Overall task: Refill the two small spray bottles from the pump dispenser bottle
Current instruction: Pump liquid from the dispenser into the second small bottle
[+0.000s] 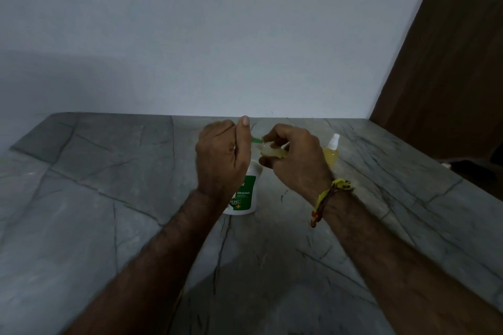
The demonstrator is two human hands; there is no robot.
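The white pump dispenser bottle [249, 193] with a green label stands on the grey stone table [109, 198], partly behind my left wrist. My left hand [221, 156] curls over its green pump head, whose nozzle [256, 140] sticks out to the right. My right hand [295, 156] holds a small clear spray bottle [272, 152] tilted with its open neck at the nozzle tip. A second small spray bottle [331, 153], holding yellow liquid and wearing a white sprayer cap, stands upright just right of my right hand.
A white wall runs behind the table's far edge. A dark brown door or panel [449, 62] stands at the right. The table's right edge [462, 179] drops off beside it.
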